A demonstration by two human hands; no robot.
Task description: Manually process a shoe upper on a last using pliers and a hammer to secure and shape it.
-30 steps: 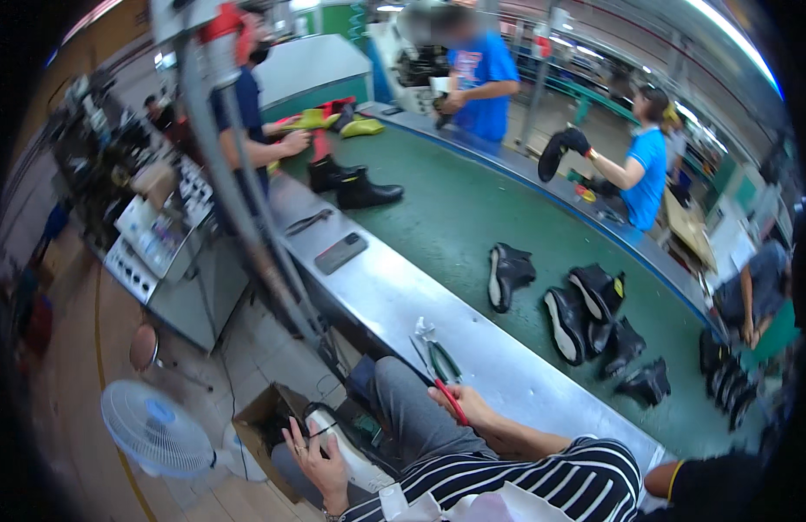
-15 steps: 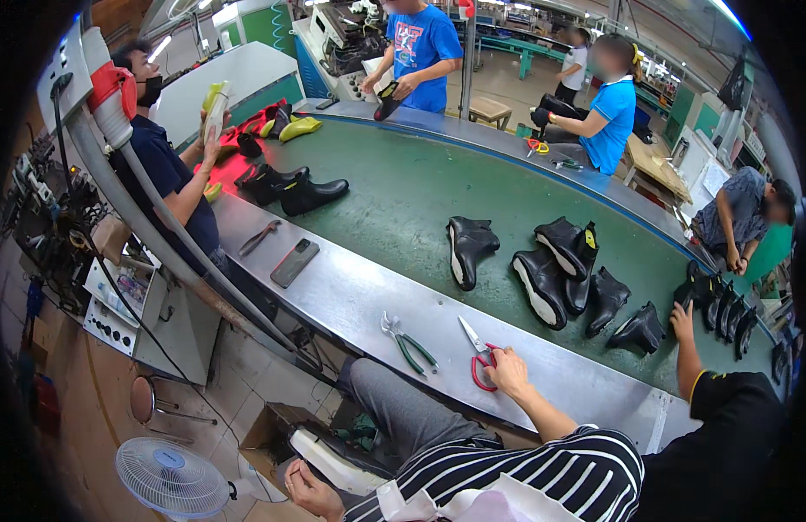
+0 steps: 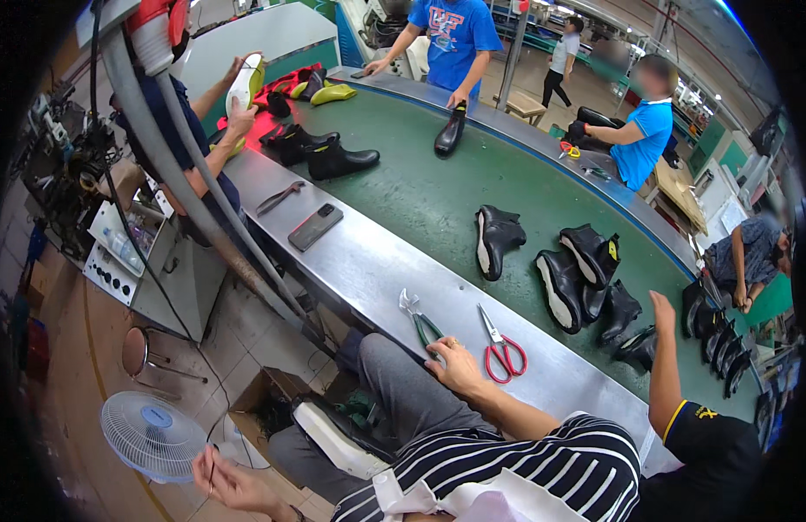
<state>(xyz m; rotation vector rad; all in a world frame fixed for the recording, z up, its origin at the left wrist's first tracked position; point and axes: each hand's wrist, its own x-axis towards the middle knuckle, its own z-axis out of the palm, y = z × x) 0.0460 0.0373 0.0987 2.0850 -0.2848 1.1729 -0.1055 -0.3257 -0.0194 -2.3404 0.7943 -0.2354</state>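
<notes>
At the near metal edge of the bench, my right hand [image 3: 459, 369] has its fingers closed at the green handles of the pliers [image 3: 419, 317], which lie on the metal. Beside it lie red-handled scissors [image 3: 499, 349], jaws pointing away from me. My left hand [image 3: 234, 481] is at lower left near the fan, thumb and fingers pinched. A thin dark strand shows at its fingertips; what it is I cannot make out. Across my lap rests a black boot [image 3: 338, 445] with its white sole turned up, touched by neither hand.
Several black boots [image 3: 499, 242] stand or lie on the green bench top [image 3: 403, 204]. A phone [image 3: 316, 227] and a dark hand tool [image 3: 279, 198] lie farther left. A co-worker's arm [image 3: 664, 365] reaches in at right. A fan [image 3: 149, 433] and an open box [image 3: 273, 391] are beside me.
My right hand has left the scissors and moved left to the pliers; the scissors have turned slightly. My left hand has moved outward from the lap boot. A co-worker across the bench has lowered a boot.
</notes>
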